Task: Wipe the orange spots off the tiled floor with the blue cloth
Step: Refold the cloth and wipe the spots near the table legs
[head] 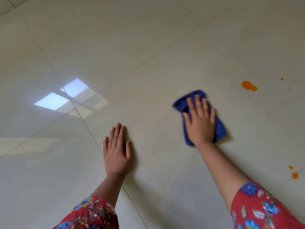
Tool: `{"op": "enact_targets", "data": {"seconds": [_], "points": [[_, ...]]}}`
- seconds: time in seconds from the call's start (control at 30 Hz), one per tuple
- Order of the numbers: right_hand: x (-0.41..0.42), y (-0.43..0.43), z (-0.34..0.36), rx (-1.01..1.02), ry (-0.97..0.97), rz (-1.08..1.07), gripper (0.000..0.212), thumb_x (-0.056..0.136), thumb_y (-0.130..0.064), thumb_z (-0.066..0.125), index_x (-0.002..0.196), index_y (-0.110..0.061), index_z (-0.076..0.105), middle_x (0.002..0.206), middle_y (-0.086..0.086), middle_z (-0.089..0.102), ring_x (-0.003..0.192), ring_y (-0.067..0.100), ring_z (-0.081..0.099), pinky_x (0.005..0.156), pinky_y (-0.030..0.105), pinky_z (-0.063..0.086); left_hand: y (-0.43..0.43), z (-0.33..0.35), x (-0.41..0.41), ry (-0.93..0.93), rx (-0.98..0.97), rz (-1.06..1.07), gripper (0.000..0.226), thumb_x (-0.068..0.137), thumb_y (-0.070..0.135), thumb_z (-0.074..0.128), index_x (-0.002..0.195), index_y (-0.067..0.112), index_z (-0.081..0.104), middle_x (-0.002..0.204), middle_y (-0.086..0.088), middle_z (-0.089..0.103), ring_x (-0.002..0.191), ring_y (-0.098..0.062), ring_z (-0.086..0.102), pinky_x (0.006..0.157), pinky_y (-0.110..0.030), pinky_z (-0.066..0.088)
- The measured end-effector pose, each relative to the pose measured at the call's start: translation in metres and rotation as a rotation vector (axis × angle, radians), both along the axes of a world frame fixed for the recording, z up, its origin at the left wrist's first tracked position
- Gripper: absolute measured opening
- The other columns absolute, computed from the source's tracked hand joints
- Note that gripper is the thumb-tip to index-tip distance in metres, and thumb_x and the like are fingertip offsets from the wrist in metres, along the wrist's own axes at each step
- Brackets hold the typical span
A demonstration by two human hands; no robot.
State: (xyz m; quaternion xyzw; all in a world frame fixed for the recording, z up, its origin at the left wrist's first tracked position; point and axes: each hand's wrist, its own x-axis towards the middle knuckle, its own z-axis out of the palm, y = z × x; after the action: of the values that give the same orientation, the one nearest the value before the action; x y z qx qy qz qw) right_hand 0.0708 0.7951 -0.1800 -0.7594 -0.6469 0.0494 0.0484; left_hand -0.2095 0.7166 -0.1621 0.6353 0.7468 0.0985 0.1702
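Glossy pale tiled floor (pixel 148 47), thin grout lines (pixel 75 108) crossing at left. On it, right of centre: blue cloth (pixel 220 129), flat. Big orange spot (pixel 248 85) just beyond the cloth, two smaller orange drops (pixel 294 175) nearer, far right. Also left hand (pixel 117 151), palm-down at a grout line.

There is one blue cloth (pixel 219 128). Two hands show, one left hand (pixel 117 151) and one right hand (pixel 200 121), with two red flowered sleeves (pixel 92 214). Four orange spots (pixel 249 85) are plain: two in the upper right of the frame, two at the lower right edge; fainter specks cannot be counted. Two bright reflections (pixel 52 101) show at centre left.
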Motion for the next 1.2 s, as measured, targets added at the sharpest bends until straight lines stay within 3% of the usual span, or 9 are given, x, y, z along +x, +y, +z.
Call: {"op": "enact_targets", "data": {"seconds": [0.13,0.23,0.37,0.5,0.63,0.7,0.9,1.07,1.2], "points": [[0.001,-0.073,0.005,0.037,0.003,-0.422,0.058,0.099,-0.049,0.033,0.151,-0.024,0.03,0.159,0.006,0.024,0.146,0.029,0.022,0.115,0.054,0.018,0.0,0.0,0.0,0.004,0.005,0.01,0.056,0.096,0.033,0.031,0.151,0.024,0.025,0.16,0.01,0.015,0.147,-0.007,0.006,0.12,-0.037,0.007],[-0.026,-0.103,0.007,-0.018,-0.016,-0.317,0.058,0.098,-0.049,0.032,0.151,-0.026,0.03,0.16,0.005,0.021,0.147,0.03,0.018,0.114,0.053,0.013,0.0,0.001,0.002,0.006,0.007,0.01,0.056,0.096,0.033,0.031,0.151,0.023,0.026,0.16,0.01,0.015,0.147,-0.007,0.006,0.12,-0.037,0.007],[-0.024,-0.024,0.007,0.016,0.103,-0.37,0.056,0.096,-0.048,0.033,0.147,-0.026,0.038,0.158,0.004,0.029,0.145,0.03,0.024,0.114,0.055,0.017,0.001,0.001,0.001,0.009,0.012,0.01,0.056,0.096,0.033,0.03,0.151,0.023,0.026,0.16,0.01,0.015,0.147,-0.007,0.006,0.12,-0.037,0.007],[-0.089,0.011,0.009,-0.023,0.091,0.062,0.06,0.092,-0.044,0.027,0.148,-0.027,0.035,0.158,0.0,0.028,0.145,0.026,0.026,0.114,0.053,0.022,0.001,0.0,0.002,0.01,0.017,0.002,0.056,0.095,0.035,0.03,0.15,0.022,0.027,0.159,0.009,0.017,0.147,-0.008,0.008,0.12,-0.038,0.009],[-0.099,-0.071,0.014,-0.068,0.087,0.546,0.056,0.096,-0.046,0.037,0.15,-0.033,0.03,0.161,-0.007,0.019,0.147,0.019,0.019,0.116,0.048,0.018,0.002,0.001,-0.001,0.016,0.015,-0.002,0.057,0.094,0.034,0.03,0.149,0.02,0.031,0.159,0.007,0.02,0.147,-0.009,0.01,0.12,-0.036,0.009],[-0.064,-0.082,0.012,-0.051,0.071,0.517,0.057,0.094,-0.046,0.039,0.149,-0.035,0.032,0.16,-0.008,0.019,0.147,0.019,0.022,0.116,0.048,0.017,0.001,0.002,0.0,0.012,0.01,0.002,0.056,0.094,0.032,0.03,0.149,0.021,0.029,0.159,0.007,0.019,0.147,-0.009,0.009,0.12,-0.037,0.009],[-0.055,0.032,0.011,-0.014,0.073,-0.007,0.054,0.094,-0.048,0.032,0.145,-0.034,0.039,0.156,-0.002,0.032,0.144,0.025,0.028,0.113,0.052,0.019,0.002,0.002,0.001,0.016,0.018,0.003,0.056,0.094,0.031,0.03,0.15,0.021,0.028,0.159,0.007,0.019,0.147,-0.01,0.01,0.12,-0.038,0.009],[-0.134,0.014,0.011,-0.062,0.08,0.389,0.057,0.094,-0.051,0.028,0.149,-0.036,0.032,0.161,-0.003,0.02,0.148,0.025,0.016,0.116,0.051,0.011,0.001,0.0,0.0,0.023,0.026,-0.011,0.056,0.093,0.026,0.029,0.148,0.018,0.031,0.158,0.004,0.023,0.147,-0.013,0.014,0.119,-0.039,0.011],[-0.092,-0.095,0.013,-0.066,0.081,0.493,0.056,0.096,-0.051,0.037,0.15,-0.038,0.027,0.161,-0.006,0.017,0.147,0.022,0.02,0.117,0.048,0.015,0.001,0.001,-0.001,0.02,0.016,-0.019,0.059,0.09,0.024,0.03,0.148,0.018,0.031,0.159,0.004,0.022,0.147,-0.013,0.013,0.119,-0.04,0.011]]}}
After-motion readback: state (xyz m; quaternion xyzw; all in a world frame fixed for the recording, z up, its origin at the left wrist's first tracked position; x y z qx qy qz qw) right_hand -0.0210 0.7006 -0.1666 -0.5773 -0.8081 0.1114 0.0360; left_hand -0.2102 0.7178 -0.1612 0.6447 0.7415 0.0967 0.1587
